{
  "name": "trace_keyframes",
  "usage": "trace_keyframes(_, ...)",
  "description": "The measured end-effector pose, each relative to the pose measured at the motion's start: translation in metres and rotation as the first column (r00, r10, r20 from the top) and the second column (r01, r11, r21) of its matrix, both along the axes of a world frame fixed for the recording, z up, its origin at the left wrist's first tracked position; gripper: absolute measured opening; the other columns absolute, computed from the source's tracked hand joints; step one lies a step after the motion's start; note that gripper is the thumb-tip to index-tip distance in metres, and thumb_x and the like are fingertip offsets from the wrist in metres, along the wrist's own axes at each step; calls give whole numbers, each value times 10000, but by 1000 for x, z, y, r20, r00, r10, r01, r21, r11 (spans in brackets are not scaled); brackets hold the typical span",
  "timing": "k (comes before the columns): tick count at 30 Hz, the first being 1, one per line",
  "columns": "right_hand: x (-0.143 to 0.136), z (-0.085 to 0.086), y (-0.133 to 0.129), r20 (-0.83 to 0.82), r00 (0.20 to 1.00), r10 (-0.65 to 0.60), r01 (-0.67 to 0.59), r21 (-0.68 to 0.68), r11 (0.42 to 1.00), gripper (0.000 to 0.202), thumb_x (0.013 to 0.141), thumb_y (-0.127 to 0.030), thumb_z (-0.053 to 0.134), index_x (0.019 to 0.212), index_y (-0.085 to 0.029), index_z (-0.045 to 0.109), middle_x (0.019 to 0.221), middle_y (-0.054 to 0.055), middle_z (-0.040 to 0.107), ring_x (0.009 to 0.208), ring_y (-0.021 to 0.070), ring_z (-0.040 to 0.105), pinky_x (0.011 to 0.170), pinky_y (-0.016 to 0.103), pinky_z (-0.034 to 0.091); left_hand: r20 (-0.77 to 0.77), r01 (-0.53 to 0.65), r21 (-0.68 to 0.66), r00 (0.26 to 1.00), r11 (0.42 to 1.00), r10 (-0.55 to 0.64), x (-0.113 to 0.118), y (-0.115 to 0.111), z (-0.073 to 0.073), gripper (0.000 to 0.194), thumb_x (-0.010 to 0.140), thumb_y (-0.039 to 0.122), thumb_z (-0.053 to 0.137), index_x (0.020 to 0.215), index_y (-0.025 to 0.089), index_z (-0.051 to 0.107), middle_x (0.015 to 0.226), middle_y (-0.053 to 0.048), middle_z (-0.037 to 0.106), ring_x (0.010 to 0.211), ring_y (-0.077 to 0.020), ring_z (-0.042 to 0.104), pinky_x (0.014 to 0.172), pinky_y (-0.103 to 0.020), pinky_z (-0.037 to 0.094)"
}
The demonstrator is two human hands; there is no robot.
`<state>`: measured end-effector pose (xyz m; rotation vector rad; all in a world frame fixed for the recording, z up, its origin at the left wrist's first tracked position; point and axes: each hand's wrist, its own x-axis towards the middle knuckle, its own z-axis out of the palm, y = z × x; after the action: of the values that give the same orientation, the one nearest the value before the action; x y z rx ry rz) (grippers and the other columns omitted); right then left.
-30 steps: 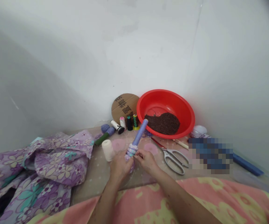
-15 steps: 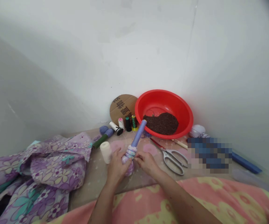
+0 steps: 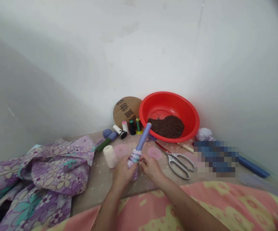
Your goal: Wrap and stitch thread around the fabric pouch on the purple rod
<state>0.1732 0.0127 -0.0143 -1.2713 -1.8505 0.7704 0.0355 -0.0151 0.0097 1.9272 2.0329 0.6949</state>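
Note:
My left hand (image 3: 122, 170) is wrapped round a bundle of floral cloth (image 3: 135, 156) in purple, white and teal. Out of the cloth's upper end rises a lavender rod (image 3: 144, 136), tilted up to the right. At the bundle's right side, the fingers of my right hand (image 3: 149, 166) are pinched together; what they grip is too small to make out. Turns of thin cord seem to circle the cloth. A cream spool of thread (image 3: 110, 156) stands just left of my left hand.
A red basin (image 3: 169, 117) with dark grains leans by the wall, beside a cardboard disc (image 3: 124, 110). Small thread spools (image 3: 132, 127) stand before it. Scissors (image 3: 179, 165) lie right of my hands. Floral fabric (image 3: 57, 173) is heaped at left; a pink-yellow blanket (image 3: 213, 202) lies in front.
The fingers of my left hand have drawn in closer round the cloth bundle. My right hand stays at the bundle's right side with almost no movement.

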Motion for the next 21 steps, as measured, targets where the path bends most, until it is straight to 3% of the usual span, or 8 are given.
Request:
trace_keyframes(4, -3, 3, -3, 43, 998, -40, 40, 14, 999, 148, 718, -129, 440, 802, -184, 549, 657, 26, 597, 594, 150, 533, 535, 227, 351, -29, -62, -11, 998, 998, 61, 3, -1, 0, 426, 740, 396, 465, 1094, 164, 519, 1027, -90, 606, 926, -236, 552, 711, -293, 380)
trace_keyframes(9, -6, 11, -10, 169, 984, -52, 39, 82, 996, 238, 706, -106, 424, 908, -197, 509, 752, 38, 617, 673, 162, 549, 564, 235, 330, -89, -45, 12, 995, 999, 46, 9, -5, 3, 409, 759, 417, 434, 1071, 175, 542, 1009, -91, 616, 925, -242, 551, 703, -286, 365)
trace_keyframes(17, -2, 16, -15, 331, 943, 30, -85, 154, 984, 365, 674, -89, 429, 1027, -179, 464, 766, 33, 614, 674, 165, 541, 571, 244, 294, -99, -25, 33, 995, 999, 28, 10, -6, 4, 364, 776, 432, 404, 1012, 210, 569, 986, -63, 622, 898, -214, 551, 676, -265, 353)
trace_keyframes(19, 2, 18, -13, 332, 943, 6, -58, 146, 988, 297, 696, -120, 437, 977, -191, 503, 744, 24, 615, 668, 159, 536, 563, 239, 287, -90, -36, 9, 995, 999, 37, 8, -4, 4, 357, 765, 412, 426, 1028, 217, 566, 1003, -58, 619, 903, -208, 551, 679, -259, 356)
trace_keyframes(21, 7, 21, -8, 332, 937, -106, 56, 155, 986, 195, 727, -158, 433, 878, -190, 552, 724, 28, 614, 676, 158, 533, 570, 240, 289, -65, -46, -16, 997, 999, 45, 5, -3, 4, 361, 748, 391, 456, 1047, 217, 561, 1015, -54, 619, 905, -206, 553, 688, -256, 362)
